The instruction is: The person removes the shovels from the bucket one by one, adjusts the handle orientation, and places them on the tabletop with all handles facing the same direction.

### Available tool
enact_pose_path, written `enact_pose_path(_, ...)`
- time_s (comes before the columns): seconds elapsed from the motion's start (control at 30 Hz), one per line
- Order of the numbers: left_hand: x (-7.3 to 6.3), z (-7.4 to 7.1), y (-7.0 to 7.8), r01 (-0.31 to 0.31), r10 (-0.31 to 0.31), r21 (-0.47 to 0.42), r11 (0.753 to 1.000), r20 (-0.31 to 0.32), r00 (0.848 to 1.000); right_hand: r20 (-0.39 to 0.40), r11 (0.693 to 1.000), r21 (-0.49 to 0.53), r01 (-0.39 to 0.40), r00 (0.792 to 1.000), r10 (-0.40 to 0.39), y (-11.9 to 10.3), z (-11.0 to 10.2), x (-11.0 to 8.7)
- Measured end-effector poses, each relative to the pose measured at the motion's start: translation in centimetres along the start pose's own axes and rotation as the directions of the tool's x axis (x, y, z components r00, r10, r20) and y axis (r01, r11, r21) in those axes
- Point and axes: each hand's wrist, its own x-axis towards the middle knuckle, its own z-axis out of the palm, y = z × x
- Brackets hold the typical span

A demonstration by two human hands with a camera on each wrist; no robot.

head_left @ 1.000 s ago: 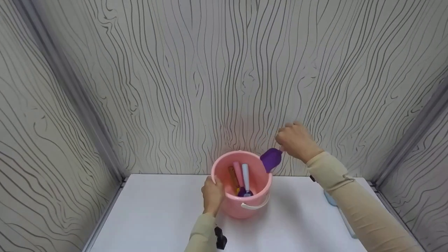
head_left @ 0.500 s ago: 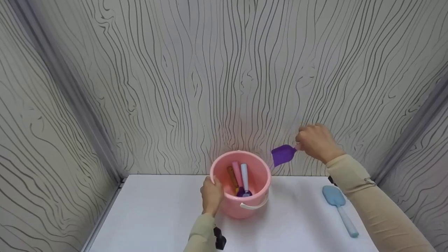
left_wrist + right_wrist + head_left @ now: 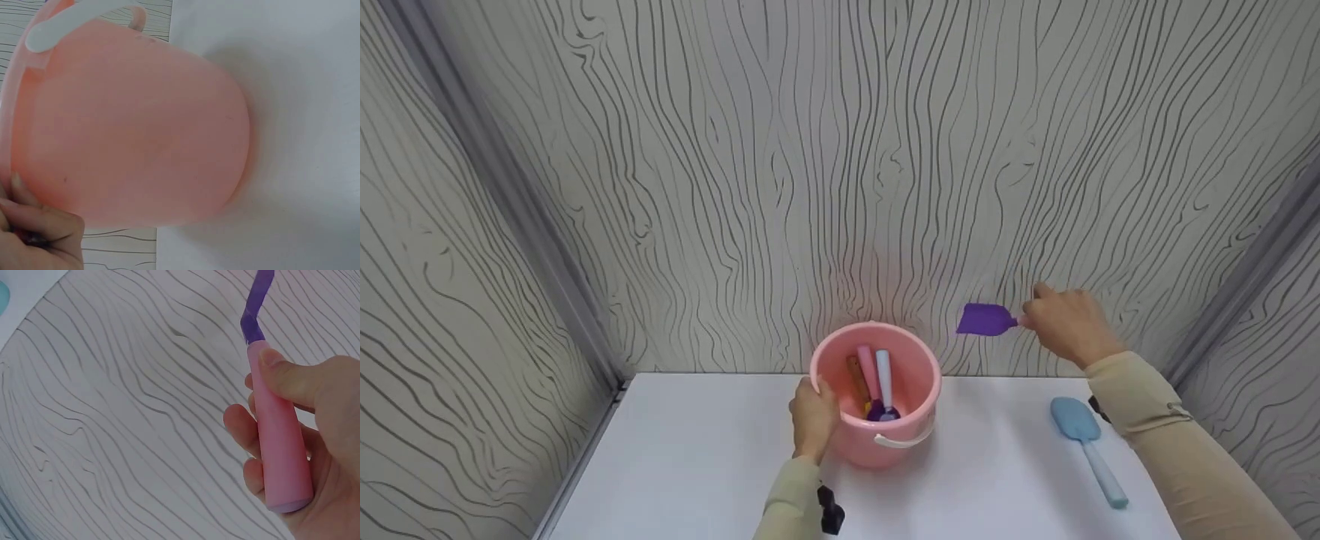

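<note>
loosening could drop the pink-handled purple shovel (image 3: 986, 320) held by curled right fingers (image 3: 241, 424); left fingers (image 3: 45, 220) grip the pink plastic bucket (image 3: 140, 129).

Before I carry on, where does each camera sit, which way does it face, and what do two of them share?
Head: worn on the head, looking forward and down at the pink bucket; the left hand, right hand and both sleeves show.
Left wrist: on that wrist, facing the bucket's outer side and the white table; the left hand shows partly.
Right wrist: on that wrist, facing the patterned wall; the right hand shows, holding the purple shovel.
Shared: head and left wrist both show the bucket.
</note>
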Motion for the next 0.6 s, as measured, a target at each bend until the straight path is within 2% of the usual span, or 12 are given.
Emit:
enact_pose_path(0.17, -0.1, 0.0, -0.1, 0.005, -0.005, -0.026, 1.0, 0.023, 1.0, 0.016, 0.994, 0.095, -0.05, 0.999, 0.049, 0.8, 1.9, -1.4)
enact_pose_path(0.33, 0.0, 0.0, -0.1, 0.012, -0.011, -0.03, 0.999, 0.03, 0.999, -0.033, 0.977, 0.2, -0.076, 0.996, 0.084, 1.2, 4.4, -3.1)
enact_pose_path(0.47, 0.1, 0.1, -0.2, 0.001, 0.0, -0.026, 1.0, 0.015, 1.0, -0.04, 0.954, 0.276, -0.117, 0.99, 0.133, 1.2, 6.3, -4.2)
enact_pose_path(0.6, 0.0, 0.0, -0.3, 0.004, -0.003, -0.043, 0.999, 0.03, 1.0, -0.017, 0.923, 0.344, -0.173, 0.982, 0.19, 1.0, 7.8, -5.3)
